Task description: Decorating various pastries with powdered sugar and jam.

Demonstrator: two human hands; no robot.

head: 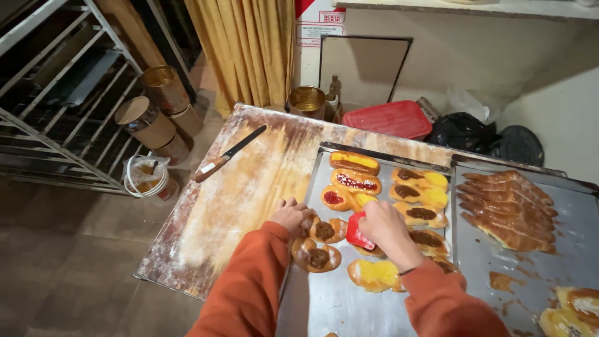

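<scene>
The right hand point(385, 226) grips a red scraper point(358, 231) over the pastries; the left hand point(290, 215), seemingly curled, touches a chocolate-filled pastry point(325, 230) on the baking tray point(340, 299).

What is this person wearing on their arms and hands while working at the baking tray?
Both arms are covered by long, loose sleeves of a rust-orange fabric, reaching to the wrists. The left hand and right hand are bare, with no gloves. A thin dark band circles the right wrist, just at the sleeve's end. No rings or watch can be made out.
</scene>
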